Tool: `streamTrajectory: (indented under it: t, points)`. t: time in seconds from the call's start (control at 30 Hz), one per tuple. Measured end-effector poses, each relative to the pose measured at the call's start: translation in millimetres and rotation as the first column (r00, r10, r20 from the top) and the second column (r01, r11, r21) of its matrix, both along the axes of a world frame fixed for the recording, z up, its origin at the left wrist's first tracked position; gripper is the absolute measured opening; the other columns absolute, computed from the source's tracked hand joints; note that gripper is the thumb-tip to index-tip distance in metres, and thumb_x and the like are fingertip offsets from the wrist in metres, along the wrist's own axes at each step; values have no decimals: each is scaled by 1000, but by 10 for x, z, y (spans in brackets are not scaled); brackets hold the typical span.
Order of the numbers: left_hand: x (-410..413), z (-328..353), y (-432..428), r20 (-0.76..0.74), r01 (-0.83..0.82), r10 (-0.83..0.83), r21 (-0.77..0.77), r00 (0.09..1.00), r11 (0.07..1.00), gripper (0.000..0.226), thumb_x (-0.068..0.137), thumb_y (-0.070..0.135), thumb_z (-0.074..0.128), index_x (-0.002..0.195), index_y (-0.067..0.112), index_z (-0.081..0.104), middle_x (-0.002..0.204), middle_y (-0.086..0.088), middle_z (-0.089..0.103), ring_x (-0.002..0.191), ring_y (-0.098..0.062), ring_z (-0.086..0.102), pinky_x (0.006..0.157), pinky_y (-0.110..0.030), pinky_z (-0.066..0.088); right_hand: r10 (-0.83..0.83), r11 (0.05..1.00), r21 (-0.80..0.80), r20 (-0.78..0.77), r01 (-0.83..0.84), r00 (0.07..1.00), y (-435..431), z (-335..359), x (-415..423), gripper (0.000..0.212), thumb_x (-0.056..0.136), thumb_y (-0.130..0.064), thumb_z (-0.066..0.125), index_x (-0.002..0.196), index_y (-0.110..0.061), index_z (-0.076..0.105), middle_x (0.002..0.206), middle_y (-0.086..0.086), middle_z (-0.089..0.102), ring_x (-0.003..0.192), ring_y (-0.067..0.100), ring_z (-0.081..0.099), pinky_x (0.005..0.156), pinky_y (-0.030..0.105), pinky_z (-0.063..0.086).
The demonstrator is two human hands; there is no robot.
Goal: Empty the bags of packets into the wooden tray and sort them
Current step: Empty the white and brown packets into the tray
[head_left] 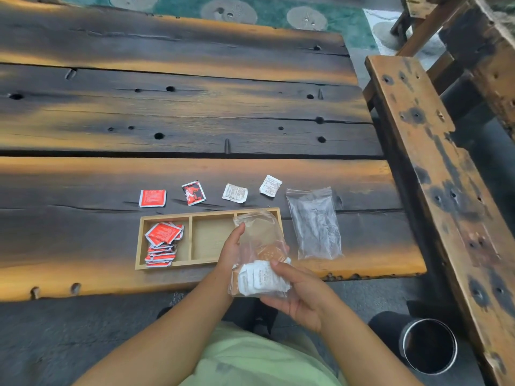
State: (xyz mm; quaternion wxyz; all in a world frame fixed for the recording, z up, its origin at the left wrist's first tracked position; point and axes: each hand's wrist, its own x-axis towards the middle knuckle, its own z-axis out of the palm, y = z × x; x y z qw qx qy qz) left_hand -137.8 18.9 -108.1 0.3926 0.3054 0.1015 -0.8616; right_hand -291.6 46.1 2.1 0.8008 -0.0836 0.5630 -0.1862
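We held a clear zip bag [260, 235] w/ both hands, just over the near-right part of the wooden tray [167, 217]. Our left hand [232, 250] gripped the bag's left edge, thumb up near its top, fingers curled behind the plastic. Our right hand [296, 292] cupped the bag's near end from below, thumb pressed over the white packets [262, 280] bunched inside. So both hands were clamped on that bag. Sth orange-patterned showed thru the plastic just beyond the white ones; we couldn't tell what. The bag hid most of the tray's right compartment, & we couldn't tell if it touched the tray.

The tray sat on the dark plank tabletop [195, 112], close to the near edge, w/ 3 compartments side by side. The left one held an untidy pile of red packets [163, 243].

Beyond the tray, 4 single packets lay in a row, apart from each other. L to R: a red packet [152, 198], a red-&-black packet [194, 193], a creased white packet [235, 193] & a tilted white packet [270, 185]. Just right of the tray a second clear bag [315, 224] lay flat on the tabletop, zip end far.

A worn wooden bench [418, 162] ran along the right side. A metal cup [427, 346] stood on the floor, near right, beside the bench. Pale green clothing [259, 358] showed at the near edge, btw our arms.
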Motion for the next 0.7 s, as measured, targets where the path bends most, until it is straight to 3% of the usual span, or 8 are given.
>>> streamTrajectory:
  t: [0.07, 0.17, 0.3, 0.43, 0.57, 0.7]
  points:
    - [-24, 15, -19, -6, 5, -5, 19, 1000, 1000, 96, 78, 59, 64, 150, 3, 37, 159, -23, 26, 146, -39, 28, 120, -53, 20, -11, 1000, 16, -16, 12, 1000, -18, 16, -17, 32, 91, -17, 69, 119, -1, 64, 107, 19, 75, 97, 33, 74, 74, 43, 63]
    - [-49, 65, -8, -15, 5, -4, 48, 1000, 999, 90, 85, 64, 51, 149, 3, 38, 157, -23, 29, 136, -40, 38, 111, -52, 32, -1, 1000, 12, -16, 2, 1000, -45, 39, -45, 34, 91, -18, 69, 120, -1, 64, 109, 19, 75, 100, 34, 73, 78, 45, 62]
    - [-56, 96, -18, -3, -7, 7, 49, 1000, 999, 90, 84, 65, 52, 148, 3, 41, 154, -25, 37, 135, -41, 43, 106, -51, 39, 1, 1000, -17, -21, -1, 1000, -51, 72, -42, 35, 92, -18, 69, 122, -2, 63, 111, 17, 74, 101, 35, 73, 81, 48, 60]
    - [-58, 127, -35, 47, -40, 37, 70, 998, 997, 84, 84, 60, 54, 148, 8, 43, 141, -23, 49, 115, -39, 55, 100, -47, 41, -12, 1000, -22, -14, 11, 1000, -70, 113, -42, 36, 91, -19, 69, 124, -6, 63, 114, 14, 74, 100, 35, 73, 76, 46, 62]
    - [-33, 157, -51, 25, -75, 74, 60, 997, 995, 88, 80, 55, 58, 150, 6, 38, 156, -23, 33, 138, -41, 40, 104, -50, 41, -21, 1000, -20, -16, 20, 1000, -100, 159, -31, 31, 94, -14, 65, 124, -4, 63, 109, 16, 75, 99, 36, 73, 70, 44, 64]
    - [-41, 178, -50, 42, -77, 74, 71, 996, 995, 85, 81, 56, 57, 146, 3, 43, 151, -25, 40, 125, -40, 49, 100, -49, 45, -62, 998, 2, 9, 62, 998, -112, 200, -18, 29, 95, -9, 62, 123, 1, 61, 109, 21, 74, 98, 39, 73, 68, 46, 63]
